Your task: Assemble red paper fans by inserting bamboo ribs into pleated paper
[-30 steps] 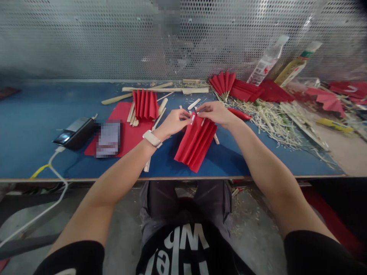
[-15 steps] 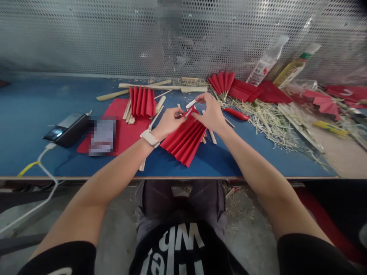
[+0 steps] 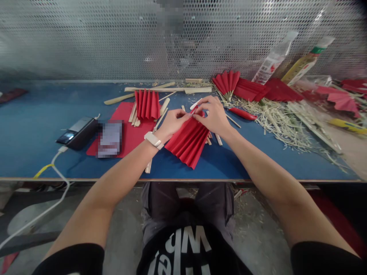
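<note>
Both forearms are reaching forward from the lower corners and converging over the middle of the blue counter (image 3: 34, 130). The left hand (image 3: 172, 122), with a pale band (image 3: 153, 140) on its wrist, is lying low with its fingers curled shut, pinching the narrow top end of the pleated red paper (image 3: 187, 143). The right hand (image 3: 213, 116) is arching over from the other side, fingertips closed on that same end, so the two hands are meeting there.

The pleated red paper is lying on the counter just in front of the person, gathered tight at the pinched end and fanning wider toward the near edge, its folds crisp and even. A bamboo stick (image 3: 195, 104) is lying just beyond the fingertips. A second folded fan (image 3: 147, 105) is sitting to the left on a red sheet (image 3: 126, 133).
</note>
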`<state>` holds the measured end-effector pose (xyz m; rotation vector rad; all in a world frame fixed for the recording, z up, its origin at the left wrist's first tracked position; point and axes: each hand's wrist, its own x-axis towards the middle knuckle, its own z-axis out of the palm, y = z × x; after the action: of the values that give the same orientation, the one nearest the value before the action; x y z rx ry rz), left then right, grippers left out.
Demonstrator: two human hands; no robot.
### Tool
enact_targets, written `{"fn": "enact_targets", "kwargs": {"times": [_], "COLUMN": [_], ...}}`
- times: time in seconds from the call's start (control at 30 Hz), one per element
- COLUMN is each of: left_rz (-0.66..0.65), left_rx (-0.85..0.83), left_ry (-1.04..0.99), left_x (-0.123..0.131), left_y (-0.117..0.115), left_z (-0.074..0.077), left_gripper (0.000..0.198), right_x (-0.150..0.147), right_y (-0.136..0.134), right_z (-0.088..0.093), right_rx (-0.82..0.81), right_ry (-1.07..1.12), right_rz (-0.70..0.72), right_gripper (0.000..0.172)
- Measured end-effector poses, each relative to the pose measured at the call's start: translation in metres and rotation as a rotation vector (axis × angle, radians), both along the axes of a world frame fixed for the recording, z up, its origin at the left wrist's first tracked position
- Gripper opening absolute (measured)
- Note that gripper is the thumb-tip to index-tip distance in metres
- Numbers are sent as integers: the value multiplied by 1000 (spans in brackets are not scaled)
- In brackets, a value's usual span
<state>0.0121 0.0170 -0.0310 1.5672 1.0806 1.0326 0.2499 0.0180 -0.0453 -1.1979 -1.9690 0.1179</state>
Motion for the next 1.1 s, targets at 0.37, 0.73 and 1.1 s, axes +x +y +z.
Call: {"fn": "enact_targets", "kwargs": {"times": [0.37, 0.73, 1.1], "left_rz": [82, 84, 56], "left_rx": [-33, -74, -183], "left_ry": [-88, -158, -232], "left_x": [6, 6, 10], "left_y": [1, 0, 0], "left_z": [-6, -7, -5], "left_gripper": [30, 23, 20], "right_x": [-4, -9, -15], "right_y": [-6, -8, -13], "right_z": [2, 4, 7], "right_rx": [12, -42, -49], "right_ry": [-38, -23, -15], "right_rz": [56, 36, 108], "right_gripper": [4, 10, 13]}}
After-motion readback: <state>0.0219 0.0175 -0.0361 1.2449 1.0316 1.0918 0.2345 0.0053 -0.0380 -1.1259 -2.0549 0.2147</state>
